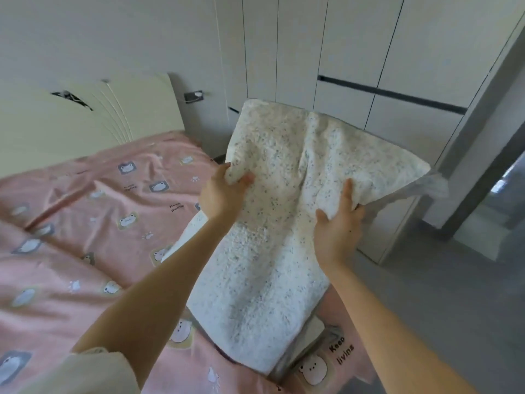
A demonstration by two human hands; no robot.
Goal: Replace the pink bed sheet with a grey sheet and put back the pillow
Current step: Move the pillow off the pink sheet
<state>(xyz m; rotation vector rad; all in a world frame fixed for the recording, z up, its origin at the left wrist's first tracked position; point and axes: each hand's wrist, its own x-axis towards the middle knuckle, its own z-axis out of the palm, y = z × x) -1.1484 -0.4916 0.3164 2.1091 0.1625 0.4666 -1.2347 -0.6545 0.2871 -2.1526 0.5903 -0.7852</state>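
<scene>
**A:** Fig. 1, head view. Where is the pillow point(278, 228), and how is it held?

**B:** It is raised over the near right corner of the pink bed sheet point(85, 217), with its upper end tilted far right toward the wardrobe point(369, 61). Whether its lower end touches the sheet cannot be told. The left hand point(224, 194) pinches the pillow's left edge, fingers curled behind and thumb on the near face. The right hand point(338, 226) grips a fold at the right edge, thumb spread wide and fingers curled over the fold

**A:** Which step is this?

**B:** Probably clearing the pillow away so the pink sheet can be stripped. No grey sheet shows

**A:** How is it done well?

**B:** The filling looks loose and sags between the hands, so keep them well apart and the grip firm. Lift the lower end clear before swinging right, or it may drag and bunch the sheet. Set the pillow down clear of the sheet, where it will not hinder stripping
</scene>
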